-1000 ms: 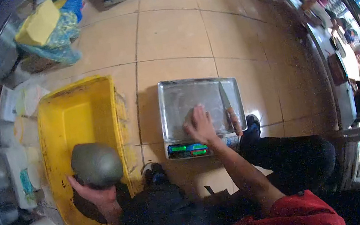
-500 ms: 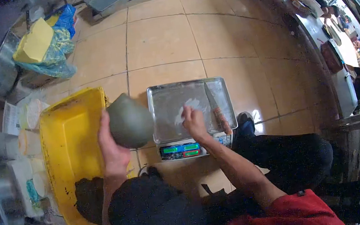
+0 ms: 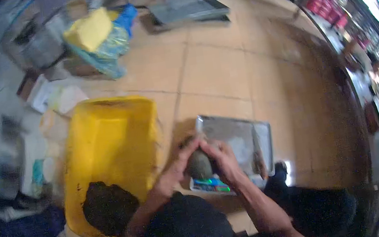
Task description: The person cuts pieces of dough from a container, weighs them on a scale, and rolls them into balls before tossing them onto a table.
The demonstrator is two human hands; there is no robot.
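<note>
Head view: a grey-green lump (image 3: pixel 200 166) is held between the two hands, in front of the near left corner of a metal tray (image 3: pixel 230 129). The left hand (image 3: pixel 175 170) is curved around the left side of the lump, and the right hand (image 3: pixel 224 160) is partly closed against its right side; the fingertips are brought together above it. Contact between lump and tray cannot be determined. The tray is supported on a scale (image 3: pixel 216 185) with a lit display. A knife (image 3: pixel 258 159) is placed along the tray's right side, handle toward the person. Dark material (image 3: pixel 109 206) is contained in the near end of a yellow tub (image 3: pixel 74 184), positioned left of the tray.
</note>
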